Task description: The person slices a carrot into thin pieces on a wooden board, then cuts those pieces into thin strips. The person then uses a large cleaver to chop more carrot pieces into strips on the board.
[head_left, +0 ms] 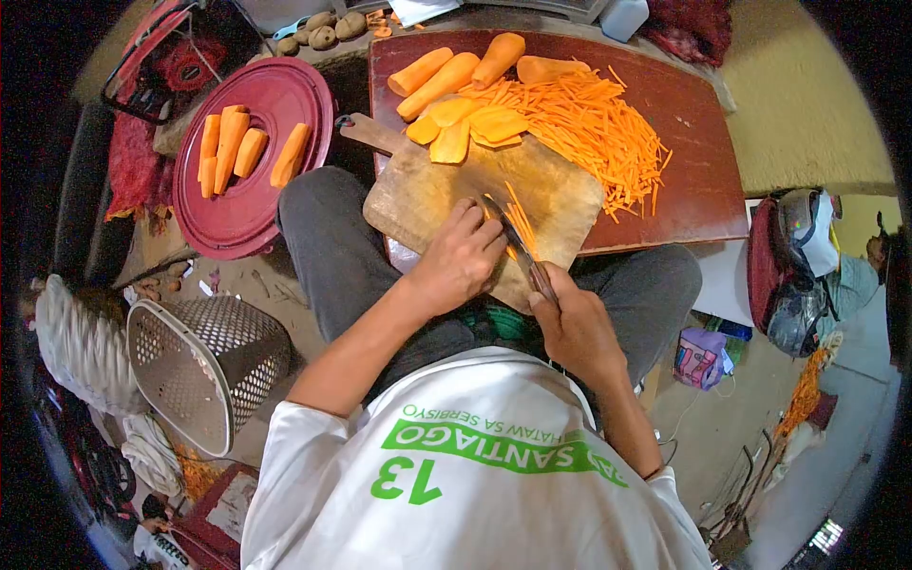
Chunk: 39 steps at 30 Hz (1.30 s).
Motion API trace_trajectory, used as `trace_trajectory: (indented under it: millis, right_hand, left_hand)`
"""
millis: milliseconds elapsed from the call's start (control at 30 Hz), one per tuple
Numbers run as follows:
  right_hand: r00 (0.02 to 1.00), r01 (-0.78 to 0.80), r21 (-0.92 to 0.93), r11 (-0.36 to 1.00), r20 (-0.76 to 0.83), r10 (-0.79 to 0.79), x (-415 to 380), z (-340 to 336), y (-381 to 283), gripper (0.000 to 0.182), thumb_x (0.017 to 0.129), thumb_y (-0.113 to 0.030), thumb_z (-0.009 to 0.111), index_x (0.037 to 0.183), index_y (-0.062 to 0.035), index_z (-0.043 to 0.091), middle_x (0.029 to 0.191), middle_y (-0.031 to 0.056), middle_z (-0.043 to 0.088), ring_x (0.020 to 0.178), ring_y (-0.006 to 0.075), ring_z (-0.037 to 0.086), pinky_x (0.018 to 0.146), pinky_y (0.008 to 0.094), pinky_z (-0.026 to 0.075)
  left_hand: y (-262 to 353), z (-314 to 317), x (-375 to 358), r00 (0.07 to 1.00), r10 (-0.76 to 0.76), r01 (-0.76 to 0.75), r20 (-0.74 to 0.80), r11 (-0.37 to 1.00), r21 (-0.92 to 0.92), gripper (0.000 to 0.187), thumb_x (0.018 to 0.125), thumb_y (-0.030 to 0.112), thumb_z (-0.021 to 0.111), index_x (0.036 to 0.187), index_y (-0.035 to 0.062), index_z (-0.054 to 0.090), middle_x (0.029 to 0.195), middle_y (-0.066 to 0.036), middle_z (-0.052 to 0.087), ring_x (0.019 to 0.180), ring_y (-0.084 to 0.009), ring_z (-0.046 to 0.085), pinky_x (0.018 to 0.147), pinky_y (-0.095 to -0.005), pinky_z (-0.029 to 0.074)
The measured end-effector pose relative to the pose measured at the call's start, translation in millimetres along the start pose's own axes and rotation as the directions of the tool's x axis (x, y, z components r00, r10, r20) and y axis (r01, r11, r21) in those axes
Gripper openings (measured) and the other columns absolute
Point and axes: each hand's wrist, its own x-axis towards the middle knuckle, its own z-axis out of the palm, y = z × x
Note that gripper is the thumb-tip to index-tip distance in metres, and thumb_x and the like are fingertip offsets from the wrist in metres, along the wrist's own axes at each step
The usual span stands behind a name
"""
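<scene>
My right hand (579, 328) is wrapped round the handle of a knife (514, 242), its dark blade pointing away from me over a wooden cutting board (404, 204). Close to the blade's left side, my left hand (458, 255) presses down with curled fingers on a carrot slice, mostly hidden beneath them. Thin carrot strips (522, 220) lie just right of the blade. At the board's far edge rest several flat carrot slices (450, 142). A large heap of carrot strips (598, 133) spreads beyond the board's right side.
Peeled carrots (442, 84) lie at the back of the red table (684, 123). More carrots (228, 147) sit on a round red lid (195, 223) at left. A plastic basket (252, 347) lies tipped on the floor. Potatoes (323, 37) are behind the table.
</scene>
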Motion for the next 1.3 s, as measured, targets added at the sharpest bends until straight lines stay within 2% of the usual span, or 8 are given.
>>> trace_trajectory:
  millis: [133, 333, 433, 833, 933, 1100, 1200, 1300]
  right_hand:
    - [0.983, 0.135, -0.002, 0.991, -0.124, -0.135, 8, 12, 3, 0.035, 0.105, -0.015, 0.062, 0.137, -0.0025, 0.058, 0.094, 0.0296, 0.071, 0.092, 0.0528, 0.071, 0.079, 0.0583, 0.055]
    - [1.0, 0.01, 0.108, 0.994, 0.005, -0.011, 17, -4, -1, 0.032, 0.104, -0.014, 0.064, 0.133, 0.0005, 0.061, 0.096, 0.0282, 0.072, 0.095, 0.0506, 0.072, 0.08, 0.0497, 0.057]
    - [0.99, 0.119, 0.149, 0.982, -0.091, -0.106, 8, 0, 5, 0.036, 0.104, -0.021, 0.061, 0.137, -0.0063, 0.058, 0.096, 0.0326, 0.072, 0.095, 0.0542, 0.071, 0.08, 0.0624, 0.056]
    - [0.999, 0.043, 0.068, 0.997, -0.027, -0.042, 33, 1, -5, 0.037, 0.105, -0.021, 0.06, 0.137, -0.0034, 0.058, 0.094, 0.0323, 0.072, 0.092, 0.0556, 0.07, 0.079, 0.0632, 0.056]
    - [0.991, 0.107, 0.173, 0.979, -0.097, -0.091, 25, 0, 1, 0.034, 0.104, -0.019, 0.058, 0.134, -0.0024, 0.06, 0.094, 0.0325, 0.072, 0.091, 0.0553, 0.07, 0.079, 0.0627, 0.056]
    - [0.997, 0.065, 0.207, 0.976, -0.044, -0.057, 13, -6, 0, 0.033, 0.104, -0.018, 0.057, 0.133, -0.0021, 0.061, 0.094, 0.0322, 0.072, 0.092, 0.0542, 0.071, 0.08, 0.0615, 0.057]
    - [0.999, 0.035, 0.126, 0.991, -0.036, -0.031, 19, 1, -2, 0.033, 0.104, -0.018, 0.058, 0.133, -0.0029, 0.06, 0.095, 0.0317, 0.072, 0.093, 0.054, 0.071, 0.08, 0.0612, 0.057]
    - [0.998, 0.046, 0.098, 0.994, -0.043, -0.042, 27, -1, -9, 0.03, 0.104, -0.018, 0.058, 0.13, -0.0031, 0.062, 0.095, 0.0307, 0.074, 0.094, 0.0539, 0.071, 0.081, 0.0611, 0.056]
  left_hand:
    - [-1, -1, 0, 1.0, 0.011, -0.01, 0.007, 1.0, -0.01, 0.029, 0.076, 0.014, 0.076, 0.101, -0.0021, 0.074, 0.099, -0.015, 0.063, 0.101, -0.0368, 0.061, 0.112, -0.0535, 0.046]
    - [-1, 1, -2, 0.999, 0.043, -0.043, -0.025, 0.999, -0.008, 0.027, 0.079, 0.013, 0.074, 0.101, -0.0029, 0.075, 0.097, -0.015, 0.063, 0.1, -0.0359, 0.061, 0.111, -0.0552, 0.047]
    - [-2, 0, -1, 0.999, 0.04, -0.04, -0.009, 0.999, 0.003, 0.027, 0.08, 0.013, 0.073, 0.101, -0.0031, 0.075, 0.097, -0.014, 0.063, 0.101, -0.0359, 0.062, 0.111, -0.0559, 0.047]
    - [2, -4, 3, 0.999, -0.003, 0.002, 0.043, 1.0, 0.026, 0.03, 0.076, 0.013, 0.073, 0.101, -0.0032, 0.076, 0.098, -0.014, 0.065, 0.102, -0.0356, 0.063, 0.116, -0.0563, 0.045]
    - [3, -7, 2, 0.999, -0.011, 0.009, 0.05, 0.999, 0.045, 0.033, 0.077, 0.014, 0.07, 0.103, -0.0032, 0.077, 0.101, -0.014, 0.067, 0.103, -0.0349, 0.064, 0.116, -0.0575, 0.045]
    - [3, 2, -1, 1.0, -0.008, 0.008, 0.007, 0.999, 0.05, 0.032, 0.077, 0.013, 0.07, 0.103, -0.0031, 0.076, 0.101, -0.015, 0.067, 0.103, -0.0356, 0.064, 0.122, -0.0597, 0.042]
    - [3, 2, 0, 0.999, 0.012, -0.01, -0.042, 0.999, 0.049, 0.022, 0.08, 0.01, 0.07, 0.097, -0.0024, 0.075, 0.093, -0.014, 0.063, 0.1, -0.0354, 0.063, 0.119, -0.0583, 0.043]
    - [3, 0, 1, 1.0, -0.007, 0.006, 0.008, 0.998, 0.059, 0.019, 0.082, 0.011, 0.069, 0.096, -0.0024, 0.075, 0.094, -0.015, 0.064, 0.1, -0.0353, 0.063, 0.118, -0.0576, 0.044]
